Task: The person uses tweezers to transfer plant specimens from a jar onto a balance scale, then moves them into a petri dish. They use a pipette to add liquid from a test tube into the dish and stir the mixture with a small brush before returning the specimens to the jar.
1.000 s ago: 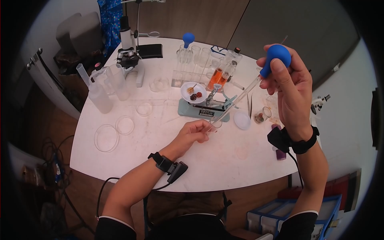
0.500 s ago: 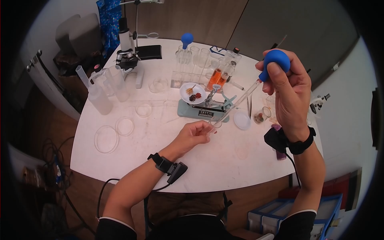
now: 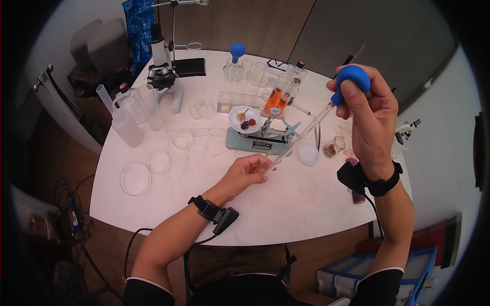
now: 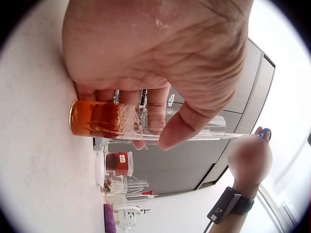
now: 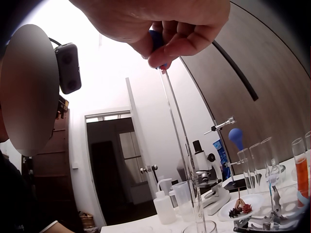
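My left hand (image 3: pixel 250 171) grips an upright clear glass cylinder (image 4: pixel 216 125), its base close to the white table. Inside stands orange liquid (image 4: pixel 95 119) with dark pieces and a foamy top. High on the right, my right hand (image 3: pixel 375 107) holds a blue rubber bulb (image 3: pixel 353 81), thumb pressed on its side. From the bulb a long glass pipette (image 3: pixel 311 125) slants down into the cylinder's mouth. The cylinder's rim (image 5: pixel 209 224) shows low in the right wrist view. Fingers hide part of the cylinder.
Just behind the left hand stands a balance (image 3: pixel 250 144) with a white dish (image 3: pixel 240 127) of dried pieces. Farther back are a test tube rack (image 3: pixel 224 102), bottles of orange liquid (image 3: pixel 273 102) and a microscope (image 3: pixel 161 66). Petri dishes (image 3: pixel 135 178) lie left; a small jar (image 3: pixel 334 145) stands right.
The right hand has come down slightly with the bulb and pipette over the first half second, then stayed nearly still. The left hand keeps its place on the cylinder.
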The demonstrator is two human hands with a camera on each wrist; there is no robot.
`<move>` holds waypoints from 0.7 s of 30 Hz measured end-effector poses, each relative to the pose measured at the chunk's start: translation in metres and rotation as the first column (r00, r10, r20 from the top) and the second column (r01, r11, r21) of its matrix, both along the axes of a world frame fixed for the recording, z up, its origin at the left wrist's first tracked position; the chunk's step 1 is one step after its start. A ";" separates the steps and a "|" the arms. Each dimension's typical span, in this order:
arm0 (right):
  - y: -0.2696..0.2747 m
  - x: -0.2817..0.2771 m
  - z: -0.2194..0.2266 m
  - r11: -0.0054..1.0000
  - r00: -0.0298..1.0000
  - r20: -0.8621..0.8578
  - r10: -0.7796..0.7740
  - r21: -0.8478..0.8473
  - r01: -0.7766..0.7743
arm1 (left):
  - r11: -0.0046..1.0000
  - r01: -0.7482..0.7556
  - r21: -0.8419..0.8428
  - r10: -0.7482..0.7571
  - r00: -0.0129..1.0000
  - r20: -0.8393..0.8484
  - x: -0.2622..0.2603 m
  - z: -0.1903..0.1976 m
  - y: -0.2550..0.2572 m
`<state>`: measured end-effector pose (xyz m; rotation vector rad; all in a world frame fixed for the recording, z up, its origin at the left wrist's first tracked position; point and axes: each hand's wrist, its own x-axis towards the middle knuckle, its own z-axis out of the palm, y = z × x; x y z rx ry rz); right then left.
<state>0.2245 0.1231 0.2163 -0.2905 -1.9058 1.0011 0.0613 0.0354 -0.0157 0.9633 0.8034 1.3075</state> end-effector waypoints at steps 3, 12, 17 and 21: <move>0.002 0.002 0.002 1.000 1.000 0.011 -0.009 0.011 0.009 | 1.000 -0.007 0.006 0.007 1.000 0.010 0.001 0.000 0.000; 0.000 0.006 0.005 0.999 0.999 0.007 -0.036 -0.004 0.036 | 1.000 -0.004 0.007 0.004 1.000 0.008 0.001 -0.001 0.000; 0.000 0.009 0.011 0.998 0.998 0.000 -0.055 -0.007 0.055 | 1.000 -0.005 0.013 0.005 1.000 0.013 0.001 -0.001 0.000; 0.000 0.010 0.016 0.995 0.994 -0.027 -0.101 0.008 0.102 | 1.000 -0.005 0.016 0.005 1.000 0.013 0.001 -0.001 0.000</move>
